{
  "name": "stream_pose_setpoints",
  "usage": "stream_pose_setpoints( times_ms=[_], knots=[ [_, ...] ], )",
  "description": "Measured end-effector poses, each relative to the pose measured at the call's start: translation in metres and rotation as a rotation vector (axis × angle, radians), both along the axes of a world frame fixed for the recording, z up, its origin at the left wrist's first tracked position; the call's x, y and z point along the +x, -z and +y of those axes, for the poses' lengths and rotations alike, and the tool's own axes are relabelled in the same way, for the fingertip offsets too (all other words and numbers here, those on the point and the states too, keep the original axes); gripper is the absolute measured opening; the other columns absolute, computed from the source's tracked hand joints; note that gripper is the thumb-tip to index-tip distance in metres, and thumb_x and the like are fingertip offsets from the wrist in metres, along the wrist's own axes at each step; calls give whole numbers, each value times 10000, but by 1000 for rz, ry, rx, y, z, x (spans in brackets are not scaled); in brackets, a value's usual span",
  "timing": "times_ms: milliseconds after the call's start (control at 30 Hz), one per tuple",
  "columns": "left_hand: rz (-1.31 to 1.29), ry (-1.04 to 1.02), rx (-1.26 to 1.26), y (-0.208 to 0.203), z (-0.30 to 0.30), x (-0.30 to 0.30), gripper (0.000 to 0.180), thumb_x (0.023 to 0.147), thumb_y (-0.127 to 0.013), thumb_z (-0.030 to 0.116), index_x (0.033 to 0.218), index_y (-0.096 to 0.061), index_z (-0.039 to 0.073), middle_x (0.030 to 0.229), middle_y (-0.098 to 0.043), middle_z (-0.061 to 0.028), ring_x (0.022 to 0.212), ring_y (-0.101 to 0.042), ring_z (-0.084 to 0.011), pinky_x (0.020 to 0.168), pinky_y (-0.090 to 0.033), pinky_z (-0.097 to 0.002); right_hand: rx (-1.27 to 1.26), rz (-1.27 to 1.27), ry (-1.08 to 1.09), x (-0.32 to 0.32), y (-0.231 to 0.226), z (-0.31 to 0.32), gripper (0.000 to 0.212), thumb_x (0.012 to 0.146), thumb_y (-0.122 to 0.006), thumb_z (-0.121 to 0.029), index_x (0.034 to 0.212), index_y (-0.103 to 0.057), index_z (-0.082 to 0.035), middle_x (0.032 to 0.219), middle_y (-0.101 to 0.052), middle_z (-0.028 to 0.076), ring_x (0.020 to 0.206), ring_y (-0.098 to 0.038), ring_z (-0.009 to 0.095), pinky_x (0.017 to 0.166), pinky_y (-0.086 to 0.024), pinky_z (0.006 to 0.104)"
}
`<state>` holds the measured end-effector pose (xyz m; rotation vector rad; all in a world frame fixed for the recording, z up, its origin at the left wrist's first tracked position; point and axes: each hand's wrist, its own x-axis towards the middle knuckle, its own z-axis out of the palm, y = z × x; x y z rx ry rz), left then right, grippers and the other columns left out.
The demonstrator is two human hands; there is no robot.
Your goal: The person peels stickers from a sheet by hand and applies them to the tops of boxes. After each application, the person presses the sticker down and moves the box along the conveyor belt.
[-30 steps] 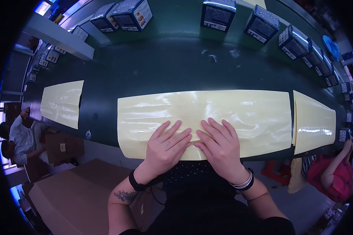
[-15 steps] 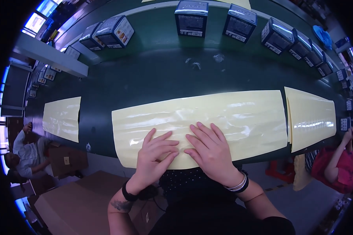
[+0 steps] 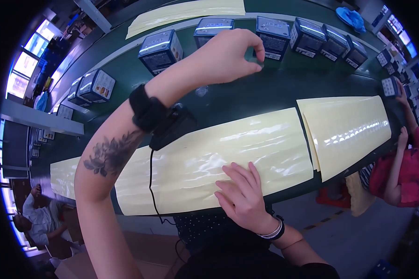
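Note:
My left hand [image 3: 237, 56] is raised over the far side of the table, its fingers curved in a C-shape with a gap to the thumb. I see nothing between them. Just beyond the fingertips stands a dark blue box [image 3: 273, 37]. My right hand [image 3: 244, 200] lies spread on a glossy pale yellow sheet [image 3: 274, 149], near its front edge. The sheet is wrinkled and lies lengthwise before me. Its left part is partly hidden by my left forearm, which wears a black strapped device [image 3: 172, 123] with a cable trailing over the sheet.
More yellow sheets [image 3: 351, 123] lie stacked at the right, another [image 3: 63, 179] at the left. Several blue boxes [image 3: 160, 51] line the back, by a raised edge with a yellow sheet [image 3: 181, 16] behind. Co-workers sit left [image 3: 39, 214] and right [image 3: 400, 176]; the right one touches a box.
My left hand has left the sheet and reached far forward over the table. My right hand stays on the sheet. The view has turned right.

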<state>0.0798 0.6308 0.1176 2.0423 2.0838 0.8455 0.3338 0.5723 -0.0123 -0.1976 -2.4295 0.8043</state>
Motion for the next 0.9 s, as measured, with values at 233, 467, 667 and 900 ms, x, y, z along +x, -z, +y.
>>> stream_pose_setpoints(
  times_ms=[233,467,667,900],
  knots=[
    [48,-47,139,53,106,-40,147,852,-697,152,920,-631,40,1170,-663,-118,1113,-606,-296,966,-466,-368,101,26,-61,1,5,-5,226,803,-719,-171,984,-668,-46,1184,-621,142,1157,-582,312,1040,-374,547],
    [17,-94,335,76,123,-48,159,838,-692,157,973,-684,74,982,-680,-136,936,-644,-319,841,-516,-394,122,26,-91,3,12,-1,228,807,-715,-189,978,-665,-46,1182,-622,139,1149,-586,304,1015,-408,537],
    [127,-166,393,84,122,-40,158,854,-684,166,994,-679,91,1025,-680,-103,949,-642,-310,848,-515,-387,144,12,-69,4,14,1,230,808,-715,-188,977,-662,-43,1181,-622,138,1148,-587,300,1010,-415,535],
    [321,-222,480,105,111,-42,190,863,-687,196,1035,-678,114,1074,-661,-83,967,-637,-284,870,-509,-363,150,-35,-39,5,18,-5,241,799,-719,-186,978,-661,-35,1164,-629,138,1130,-594,300,1021,-403,534]
  ],
)
